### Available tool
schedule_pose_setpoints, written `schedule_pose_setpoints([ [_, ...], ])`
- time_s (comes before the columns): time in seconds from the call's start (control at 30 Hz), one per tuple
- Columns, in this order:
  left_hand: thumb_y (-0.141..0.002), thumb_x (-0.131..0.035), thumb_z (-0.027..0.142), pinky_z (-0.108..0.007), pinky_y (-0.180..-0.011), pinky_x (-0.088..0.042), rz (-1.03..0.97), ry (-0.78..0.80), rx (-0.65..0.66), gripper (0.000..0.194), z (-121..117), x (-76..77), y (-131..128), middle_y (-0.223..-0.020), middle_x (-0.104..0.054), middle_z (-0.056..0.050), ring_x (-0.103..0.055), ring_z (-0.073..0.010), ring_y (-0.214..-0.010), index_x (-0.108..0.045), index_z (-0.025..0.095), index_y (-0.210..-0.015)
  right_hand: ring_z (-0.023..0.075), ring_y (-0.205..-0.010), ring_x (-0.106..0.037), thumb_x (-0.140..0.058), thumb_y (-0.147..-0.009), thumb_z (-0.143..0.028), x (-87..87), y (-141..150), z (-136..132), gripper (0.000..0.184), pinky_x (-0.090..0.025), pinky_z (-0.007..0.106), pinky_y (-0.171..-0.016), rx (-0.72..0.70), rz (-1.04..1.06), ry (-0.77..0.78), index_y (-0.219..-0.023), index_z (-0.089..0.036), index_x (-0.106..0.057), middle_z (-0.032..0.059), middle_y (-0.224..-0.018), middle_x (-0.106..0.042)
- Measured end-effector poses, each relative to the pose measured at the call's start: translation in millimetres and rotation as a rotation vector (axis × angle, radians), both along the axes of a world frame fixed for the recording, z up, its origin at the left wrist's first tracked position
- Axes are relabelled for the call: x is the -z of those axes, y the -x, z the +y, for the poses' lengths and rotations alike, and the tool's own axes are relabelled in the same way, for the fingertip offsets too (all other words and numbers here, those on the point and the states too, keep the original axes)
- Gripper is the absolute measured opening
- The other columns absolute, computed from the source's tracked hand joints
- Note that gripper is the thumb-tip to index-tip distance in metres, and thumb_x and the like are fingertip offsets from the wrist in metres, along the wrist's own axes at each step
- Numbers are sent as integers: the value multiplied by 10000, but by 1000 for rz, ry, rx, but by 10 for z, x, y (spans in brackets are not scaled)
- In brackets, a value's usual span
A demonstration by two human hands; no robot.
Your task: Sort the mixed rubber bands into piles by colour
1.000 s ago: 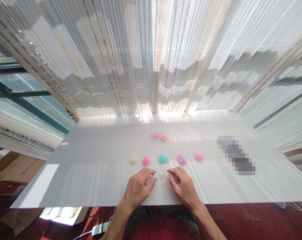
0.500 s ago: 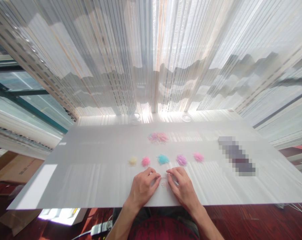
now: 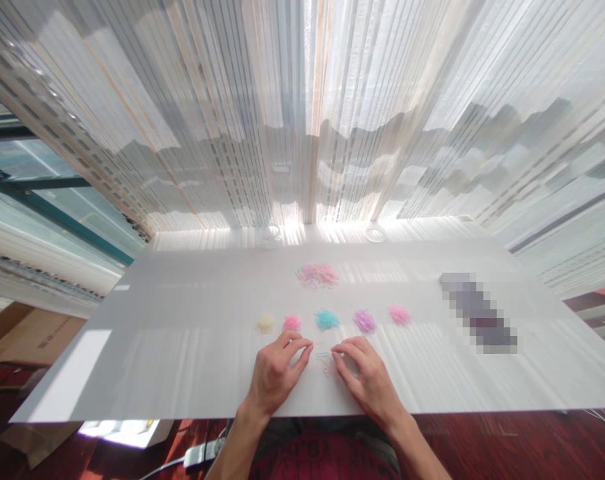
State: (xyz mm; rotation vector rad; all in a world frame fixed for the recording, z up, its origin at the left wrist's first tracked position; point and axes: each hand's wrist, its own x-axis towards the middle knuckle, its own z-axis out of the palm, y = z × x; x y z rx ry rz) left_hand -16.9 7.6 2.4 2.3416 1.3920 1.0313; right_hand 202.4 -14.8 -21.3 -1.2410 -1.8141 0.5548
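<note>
My left hand (image 3: 277,370) is closed in a pinch just below the bright pink pile (image 3: 292,322). A faint thin strand may be at its fingertips, too small to name. My right hand (image 3: 366,373) has thumb and forefinger pinched below the purple pile (image 3: 365,321); what they hold, if anything, cannot be made out. Between the hands lie several tiny thin loose pieces (image 3: 325,363), bluish and pinkish. In the same row are a yellow pile (image 3: 265,324), a teal pile (image 3: 327,319) and a light pink pile (image 3: 399,315), all of small thin strands. Farther back sits a mixed-colour pile (image 3: 317,275).
Two clear round dishes (image 3: 375,235) stand at the back of the white table (image 3: 182,300), by the curtain. A blurred-out dark object (image 3: 479,313) lies at the right. Below the table's left edge are a cardboard box (image 3: 32,337) and a power strip (image 3: 202,455).
My left hand has moved left, away from my right hand, widening the gap between them. The loose pieces between the hands now show more clearly, including a bluish one.
</note>
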Motion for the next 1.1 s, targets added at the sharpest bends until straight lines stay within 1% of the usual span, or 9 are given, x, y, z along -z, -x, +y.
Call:
schedule_pose_setpoints([
  [0.13, -1062, -534, 344, -219, -658, -539, 52, -12, -185, 267, 107, -19, 186, -975, -760, -51, -691, -131, -694, -773, 227, -1044, 234, -897, -680, -560, -1034, -227, 5, 2, 5, 132, -579, 362, -795, 1, 18, 7, -1021, -244, -690, 69, -947, -686],
  [0.27, -1065, -528, 363, -212, -617, -492, 106, -7, -230, 286, 185, 6, 292, -962, -759, -33, -656, -113, -631, -782, 233, -1046, 226, -892, -678, -555, -1035, -215, 2, 1, 8, 130, -572, 357, -794, -4, 16, 16, -1024, -241, -682, 63, -946, -681],
  [0.43, -1042, -571, 343, -212, -611, -470, 120, -23, -294, 243, 196, 44, 304, -969, -759, -24, -641, -110, -618, -787, 234, -1019, 223, -894, -678, -556, -1033, -208, -7, 0, 8, 129, -567, 350, -800, -7, 17, 27, -1017, -242, -680, 59, -949, -678],
  [0.63, -1037, -572, 326, -209, -607, -466, 128, -18, -287, 235, 189, 41, 304, -962, -756, -19, -629, -103, -605, -786, 232, -1013, 222, -896, -679, -550, -1039, -215, 3, 5, 4, 131, -569, 347, -802, -5, 22, 32, -1024, -240, -678, 65, -953, -678],
  [0.9, -1055, -549, 385, -205, -553, -455, 80, -79, -247, 294, 178, 13, 265, -907, -740, -9, -601, -84, -548, -776, 219, -971, 216, -889, -675, -553, -1040, -209, 13, 3, 9, 121, -561, 342, -792, -13, 19, 14, -1026, -241, -669, 55, -947, -673],
  [1.1, -1050, -560, 389, -205, -554, -466, 80, -85, -240, 276, 146, 26, 295, -926, -735, -9, -591, -80, -534, -774, 223, -995, 212, -893, -672, -554, -1039, -202, 4, 1, 11, 123, -555, 334, -794, -18, 23, 19, -1028, -245, -668, 49, -949, -672],
])
